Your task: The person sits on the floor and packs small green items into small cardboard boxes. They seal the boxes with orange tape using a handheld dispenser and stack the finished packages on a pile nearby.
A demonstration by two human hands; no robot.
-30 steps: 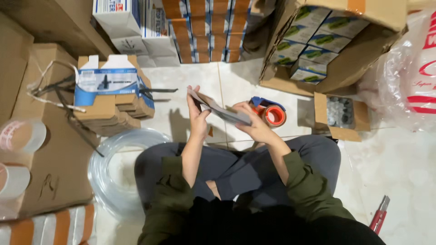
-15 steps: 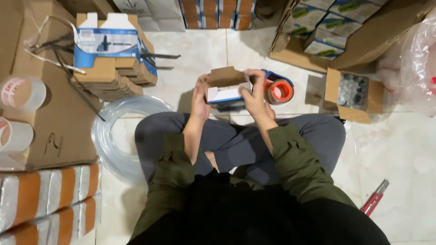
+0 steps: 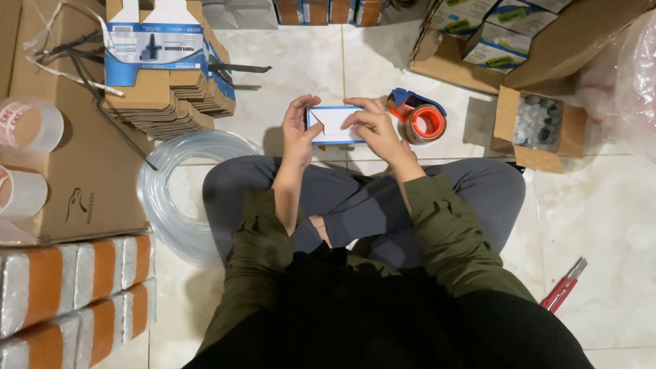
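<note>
Both hands, left hand [image 3: 298, 130], right hand [image 3: 372, 126], seemingly closing small white box [image 3: 333, 124]

sleeves: olive-green, long, pushed up the forearms, creased at the elbows | torso: black top | legs: grey-blue trousers | left hand [image 3: 298, 130], right hand [image 3: 372, 126]: bare, no gloves, rings or watch

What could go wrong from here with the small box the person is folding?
The small white box is held off the floor only by the left hand and right hand, so it may slip or crush. The tape dispenser sits right beside the right hand and may get knocked. The clear hose coil could snag a knee.
</note>
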